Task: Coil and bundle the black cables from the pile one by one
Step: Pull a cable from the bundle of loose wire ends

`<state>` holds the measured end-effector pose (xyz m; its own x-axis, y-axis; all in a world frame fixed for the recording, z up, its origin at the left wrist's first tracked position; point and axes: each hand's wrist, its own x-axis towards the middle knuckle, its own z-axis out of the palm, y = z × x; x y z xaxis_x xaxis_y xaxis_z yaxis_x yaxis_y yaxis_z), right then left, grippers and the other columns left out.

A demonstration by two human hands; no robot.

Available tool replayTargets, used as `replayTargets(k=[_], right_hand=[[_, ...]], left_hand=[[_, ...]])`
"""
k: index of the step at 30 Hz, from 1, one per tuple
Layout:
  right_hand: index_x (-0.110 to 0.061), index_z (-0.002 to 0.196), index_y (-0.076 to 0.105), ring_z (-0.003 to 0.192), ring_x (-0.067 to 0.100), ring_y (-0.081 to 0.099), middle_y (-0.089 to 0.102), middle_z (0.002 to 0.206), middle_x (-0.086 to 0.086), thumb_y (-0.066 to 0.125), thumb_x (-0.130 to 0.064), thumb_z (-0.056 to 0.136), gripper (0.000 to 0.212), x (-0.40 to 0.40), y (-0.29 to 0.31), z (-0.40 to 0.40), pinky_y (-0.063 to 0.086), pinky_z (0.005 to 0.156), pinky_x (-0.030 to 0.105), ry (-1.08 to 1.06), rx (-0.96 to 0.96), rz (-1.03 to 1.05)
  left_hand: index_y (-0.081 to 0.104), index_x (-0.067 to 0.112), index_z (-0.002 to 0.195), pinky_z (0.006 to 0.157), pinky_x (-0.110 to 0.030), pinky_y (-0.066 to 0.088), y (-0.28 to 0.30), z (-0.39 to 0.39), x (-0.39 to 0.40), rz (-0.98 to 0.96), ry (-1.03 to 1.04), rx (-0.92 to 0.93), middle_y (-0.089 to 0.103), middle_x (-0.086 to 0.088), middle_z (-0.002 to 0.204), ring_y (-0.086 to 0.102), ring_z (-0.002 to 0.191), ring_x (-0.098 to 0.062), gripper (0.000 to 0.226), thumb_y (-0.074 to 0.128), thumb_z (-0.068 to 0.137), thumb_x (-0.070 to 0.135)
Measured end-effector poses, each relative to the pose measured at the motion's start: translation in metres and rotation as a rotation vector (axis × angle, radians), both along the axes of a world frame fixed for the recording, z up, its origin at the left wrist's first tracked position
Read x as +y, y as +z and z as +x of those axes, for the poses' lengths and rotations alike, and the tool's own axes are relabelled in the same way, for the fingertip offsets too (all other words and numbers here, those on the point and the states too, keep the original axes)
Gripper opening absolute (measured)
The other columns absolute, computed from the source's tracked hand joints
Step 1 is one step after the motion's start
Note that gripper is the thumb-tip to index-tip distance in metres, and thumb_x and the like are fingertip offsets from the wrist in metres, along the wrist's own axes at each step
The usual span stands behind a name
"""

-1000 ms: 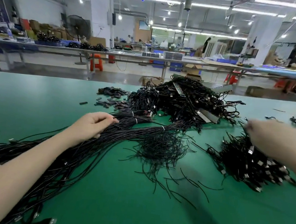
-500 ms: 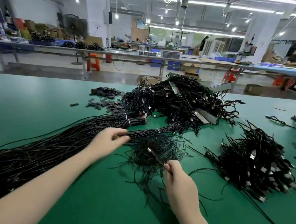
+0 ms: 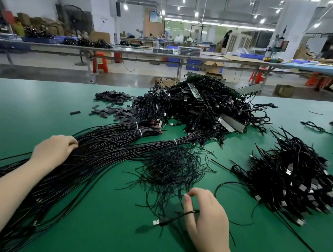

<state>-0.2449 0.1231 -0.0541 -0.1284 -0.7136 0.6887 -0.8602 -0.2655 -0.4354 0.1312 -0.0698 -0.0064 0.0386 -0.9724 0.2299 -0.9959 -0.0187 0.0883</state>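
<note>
A long sheaf of straight black cables lies across the green table from the left edge to its white-tied ends. My left hand rests on the sheaf, its fingers curled into the strands. Nearer to me, my right hand holds a single black cable, which crosses over my thumb. That cable's silver USB plug hangs just left of the hand, above the table.
A loose heap of thin black ties lies between my hands. Bundled cables with USB plugs are heaped at the right, and a large tangled pile sits behind. Small black sleeves are scattered at the back left.
My right hand has drawn back toward me with one cable and its USB plug. My left hand has slid left along the sheaf.
</note>
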Motion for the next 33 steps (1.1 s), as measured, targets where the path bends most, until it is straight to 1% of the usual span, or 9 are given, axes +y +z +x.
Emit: replayTargets(k=[2, 7, 11, 17, 20, 23, 27, 30, 33], right_hand=[[-0.02, 0.087, 0.06, 0.063, 0.013, 0.057, 0.059, 0.077, -0.009, 0.044, -0.039, 0.093, 0.026, 0.001, 0.001, 0.001, 0.046, 0.051, 0.027, -0.013, 0.002, 0.015], [-0.018, 0.087, 0.061, 0.062, 0.016, 0.058, 0.059, 0.076, -0.007, 0.043, -0.038, 0.093, 0.027, 0.005, 0.004, 0.002, 0.046, 0.049, 0.029, -0.01, 0.022, 0.055], [-0.02, 0.086, 0.057, 0.059, 0.016, 0.052, 0.053, 0.076, -0.007, 0.057, -0.035, 0.092, 0.017, 0.006, 0.01, -0.002, 0.042, 0.044, 0.028, -0.055, 0.009, 0.128], [-0.027, 0.084, 0.048, 0.069, 0.011, 0.05, 0.043, 0.089, -0.009, 0.063, -0.047, 0.083, 0.024, -0.002, 0.039, -0.017, 0.035, 0.056, 0.016, 0.031, -0.149, 0.588], [-0.018, 0.078, 0.051, 0.046, 0.005, 0.037, 0.047, 0.065, -0.013, 0.056, -0.048, 0.089, 0.033, -0.014, 0.072, -0.028, 0.029, 0.044, 0.018, 0.22, -0.291, 0.8], [-0.015, 0.076, 0.049, 0.044, 0.007, 0.025, 0.034, 0.058, -0.008, 0.041, -0.043, 0.099, 0.037, -0.026, 0.099, -0.029, 0.021, 0.043, 0.022, 0.24, -0.59, 0.691], [-0.017, 0.074, 0.049, 0.045, 0.003, 0.034, 0.041, 0.056, -0.011, 0.041, -0.035, 0.101, 0.034, -0.028, 0.11, -0.009, 0.028, 0.046, 0.019, 0.357, -0.761, 0.438], [-0.024, 0.076, 0.056, 0.051, -0.004, 0.046, 0.054, 0.056, -0.02, 0.043, -0.029, 0.102, 0.029, -0.024, 0.1, 0.013, 0.034, 0.05, 0.012, 0.404, -0.669, 0.364], [-0.021, 0.08, 0.058, 0.057, -0.003, 0.046, 0.055, 0.061, -0.023, 0.044, -0.02, 0.101, 0.025, -0.017, 0.09, 0.024, 0.035, 0.058, 0.014, 0.475, -0.646, 0.339]], left_hand=[[0.066, 0.03, 0.121, 0.08, -0.037, 0.053, -0.001, -0.001, 0.002, 0.093, -0.02, 0.025, 0.068, -0.003, 0.118, 0.063, 0.104, -0.026, 0.031, 0.06, 0.094, 0.042], [0.067, 0.032, 0.093, 0.068, -0.032, 0.053, -0.002, -0.009, 0.007, 0.012, 0.081, 0.076, 0.069, 0.005, 0.099, 0.062, 0.09, -0.021, 0.008, 0.065, 0.091, 0.04], [0.065, 0.035, 0.088, 0.07, -0.031, 0.049, 0.007, -0.002, 0.013, 0.142, 0.194, 0.038, 0.065, 0.006, 0.101, 0.06, 0.095, -0.02, 0.007, 0.06, 0.093, 0.038], [0.064, 0.024, 0.117, 0.083, -0.037, 0.047, 0.031, -0.037, 0.025, 0.16, 0.251, -0.047, 0.063, -0.005, 0.122, 0.059, 0.107, -0.029, 0.03, 0.055, 0.088, 0.02], [0.065, 0.027, 0.119, 0.084, -0.03, 0.051, 0.042, -0.09, 0.045, 0.121, -0.02, 0.238, 0.068, 0.001, 0.115, 0.06, 0.094, -0.02, 0.031, 0.053, 0.091, 0.024], [0.07, 0.032, 0.102, 0.074, -0.025, 0.049, 0.052, -0.15, 0.076, 0.343, -0.282, 0.353, 0.073, 0.006, 0.104, 0.061, 0.075, -0.009, 0.022, 0.048, 0.098, 0.037], [0.064, 0.031, 0.124, 0.087, -0.018, 0.042, 0.056, -0.215, 0.12, 0.599, -0.546, 0.932, 0.069, 0.017, 0.113, 0.065, 0.097, 0.002, 0.055, 0.027, 0.097, 0.062], [0.067, 0.029, 0.119, 0.102, -0.033, 0.045, 0.058, -0.244, 0.135, 0.539, -0.603, 1.404, 0.071, 0.006, 0.114, 0.065, 0.106, -0.007, 0.044, 0.032, 0.101, 0.049], [0.075, 0.029, 0.103, 0.097, -0.037, 0.048, 0.063, -0.247, 0.136, 0.494, -0.593, 1.49, 0.072, 0.005, 0.113, 0.066, 0.108, -0.009, 0.044, 0.032, 0.105, 0.035]])
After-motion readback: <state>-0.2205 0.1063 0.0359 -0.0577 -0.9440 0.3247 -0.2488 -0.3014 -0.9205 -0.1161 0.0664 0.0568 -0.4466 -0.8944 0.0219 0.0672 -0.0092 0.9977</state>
